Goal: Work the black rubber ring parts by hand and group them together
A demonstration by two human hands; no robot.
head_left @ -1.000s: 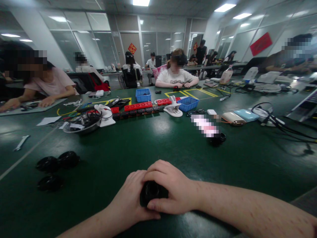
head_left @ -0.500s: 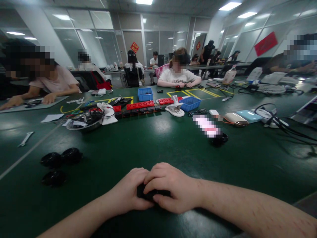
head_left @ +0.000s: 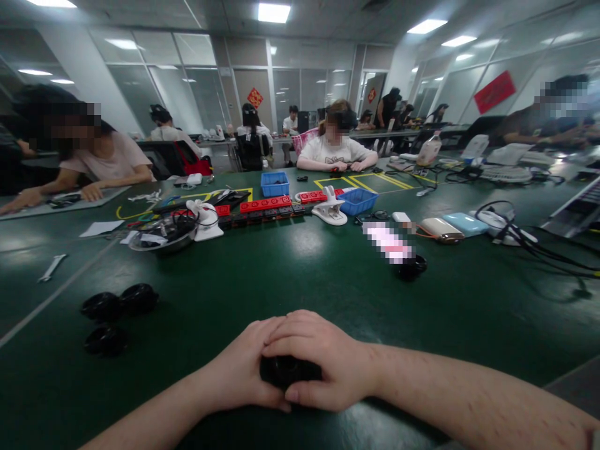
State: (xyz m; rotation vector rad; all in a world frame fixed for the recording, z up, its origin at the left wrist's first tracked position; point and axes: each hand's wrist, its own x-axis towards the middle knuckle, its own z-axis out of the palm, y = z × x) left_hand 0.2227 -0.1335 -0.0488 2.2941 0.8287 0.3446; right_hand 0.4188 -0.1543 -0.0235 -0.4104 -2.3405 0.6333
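Observation:
Between my two hands, low over the near middle of the table, is a glossy black round part. My left hand is wrapped round its left side, thumb low at the front. From above and the right, my right hand grips it, fingers over its top and thumb along its near side. The fingers of both hands overlap at the far side, which hides much of the part. To the left lie three similar black round parts, bunched together. One more black round part sits by a blurred-out phone.
Across the green table run red and black power strips, with a white clip stand and blue bins. A metal bowl and a wrench lie left; power banks and cables lie right. Other people sit around.
My right fingers have shifted up and left over the black round part, and my thumb has moved slightly left and down. More of the part shows between them. The camera view has tilted slightly.

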